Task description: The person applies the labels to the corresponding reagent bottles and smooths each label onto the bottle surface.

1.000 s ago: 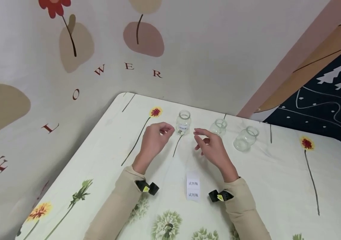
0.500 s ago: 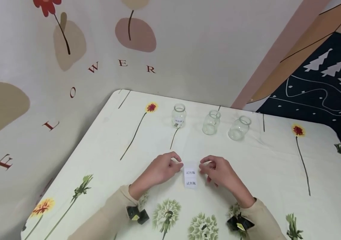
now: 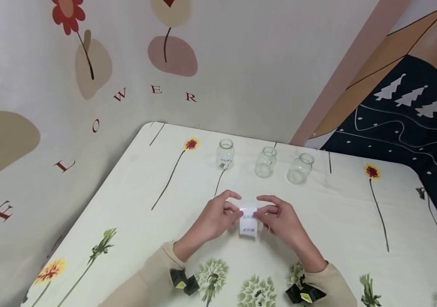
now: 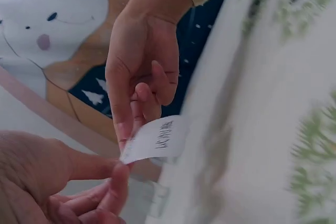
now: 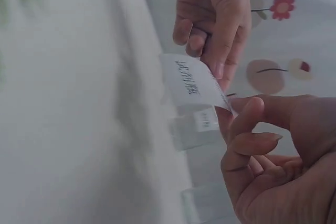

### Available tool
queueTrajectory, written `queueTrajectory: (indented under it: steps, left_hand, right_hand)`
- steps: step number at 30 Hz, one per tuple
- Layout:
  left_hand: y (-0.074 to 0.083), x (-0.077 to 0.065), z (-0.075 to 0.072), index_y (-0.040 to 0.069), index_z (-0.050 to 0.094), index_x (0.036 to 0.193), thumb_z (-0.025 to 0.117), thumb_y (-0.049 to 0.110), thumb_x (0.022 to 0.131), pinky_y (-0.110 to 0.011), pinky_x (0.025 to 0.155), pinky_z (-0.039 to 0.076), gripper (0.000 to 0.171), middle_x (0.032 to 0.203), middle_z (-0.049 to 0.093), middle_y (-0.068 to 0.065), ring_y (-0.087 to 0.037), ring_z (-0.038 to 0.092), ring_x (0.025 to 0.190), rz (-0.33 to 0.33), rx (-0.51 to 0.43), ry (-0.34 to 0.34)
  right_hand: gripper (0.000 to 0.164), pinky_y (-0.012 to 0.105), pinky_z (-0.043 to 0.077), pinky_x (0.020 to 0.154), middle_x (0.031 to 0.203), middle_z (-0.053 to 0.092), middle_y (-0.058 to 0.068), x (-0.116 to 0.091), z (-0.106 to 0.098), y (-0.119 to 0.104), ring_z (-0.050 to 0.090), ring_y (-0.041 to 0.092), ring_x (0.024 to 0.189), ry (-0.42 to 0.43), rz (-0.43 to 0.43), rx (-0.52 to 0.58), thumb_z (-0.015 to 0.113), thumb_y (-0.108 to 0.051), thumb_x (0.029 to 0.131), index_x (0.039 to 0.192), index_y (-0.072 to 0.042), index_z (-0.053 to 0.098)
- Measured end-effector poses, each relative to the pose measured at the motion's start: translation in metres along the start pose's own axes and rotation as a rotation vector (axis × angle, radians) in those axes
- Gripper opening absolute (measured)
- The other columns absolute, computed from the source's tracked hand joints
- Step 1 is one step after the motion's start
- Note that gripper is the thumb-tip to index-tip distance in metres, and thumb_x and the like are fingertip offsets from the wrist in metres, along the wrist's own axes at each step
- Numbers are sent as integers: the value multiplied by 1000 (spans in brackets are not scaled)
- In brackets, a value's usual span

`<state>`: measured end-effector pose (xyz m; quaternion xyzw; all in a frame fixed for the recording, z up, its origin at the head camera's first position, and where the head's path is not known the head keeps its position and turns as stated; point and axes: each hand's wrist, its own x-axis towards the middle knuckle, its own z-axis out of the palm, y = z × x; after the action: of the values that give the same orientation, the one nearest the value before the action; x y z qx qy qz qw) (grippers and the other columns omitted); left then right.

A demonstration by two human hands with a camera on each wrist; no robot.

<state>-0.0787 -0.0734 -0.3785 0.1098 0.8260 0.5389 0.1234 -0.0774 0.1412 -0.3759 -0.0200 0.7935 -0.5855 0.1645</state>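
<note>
A white strip of printed labels (image 3: pixel 248 225) is held up off the tabletop in the head view, its lower end curving down. My left hand (image 3: pixel 216 216) pinches its left edge between thumb and finger. On the opposite edge, my right hand (image 3: pixel 283 218) has the same kind of pinch. Both wrist views show the paper label strip (image 4: pixel 160 139) bending between the fingertips. Beyond the hands stands a glass jar (image 3: pixel 225 154) bearing a white label. Two plain glass jars, a middle jar (image 3: pixel 266 163) and a right jar (image 3: pixel 300 169), stand to its right.
The table (image 3: pixel 341 221) has a white cloth printed with flowers and dandelions. Behind it and at the left hangs a pale printed curtain (image 3: pixel 241 81). A dark panel with white trees (image 3: pixel 414 106) is at the right. All three jars are near the table's back edge.
Both hands drew back from the labelled jar to the label strip lying on the cloth. They have now taken hold of it and lifted it. The jars stay where they were.
</note>
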Motion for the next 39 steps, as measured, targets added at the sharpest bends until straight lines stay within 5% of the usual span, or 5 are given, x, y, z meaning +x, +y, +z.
queueTrajectory:
  steps: [3, 9, 17, 27, 39]
  left_hand:
    - [20, 0, -1, 8, 62, 124, 69, 8, 99, -26, 56, 46, 26, 89, 77, -2, -27, 70, 72, 65, -38, 63]
    - [55, -6, -1, 16, 73, 107, 73, 12, 98, -25, 59, 48, 10, 89, 76, 7, -14, 65, 71, 201, -70, 198]
    - [68, -20, 3, 16, 76, 98, 75, 9, 95, -25, 66, 42, 7, 89, 74, 10, -10, 64, 76, 340, -115, 378]
    - [68, -19, 8, 7, 72, 101, 75, 5, 95, -30, 71, 56, 7, 86, 74, -2, -17, 70, 74, 410, -263, 383]
    - [61, -17, 11, 0, 68, 101, 73, 2, 96, -36, 77, 61, 7, 86, 74, -12, -20, 73, 74, 319, -417, 317]
  right_hand:
    - [34, 23, 36, 50, 79, 69, 5, -9, -10, -14, 45, 10, 54, 45, 6, 44, 72, -9, 97, 128, 5, 65]
    - [22, 24, 37, 53, 63, 50, 0, -32, -25, -37, 42, 11, 55, 119, -62, 57, 76, -14, 95, 107, 5, 74]
    - [19, 25, 46, 59, 80, 67, 0, -51, -30, -53, 54, 14, 65, 155, -179, -11, 77, -14, 95, 107, 0, 78]
    - [9, 26, 46, 57, 88, 72, 4, -55, -25, -55, 57, 14, 64, 150, -270, -42, 75, -6, 94, 101, 0, 78]
    - [5, 26, 42, 53, 78, 66, 5, -53, -19, -45, 54, 14, 60, 210, -308, -88, 73, -6, 96, 97, -3, 77]
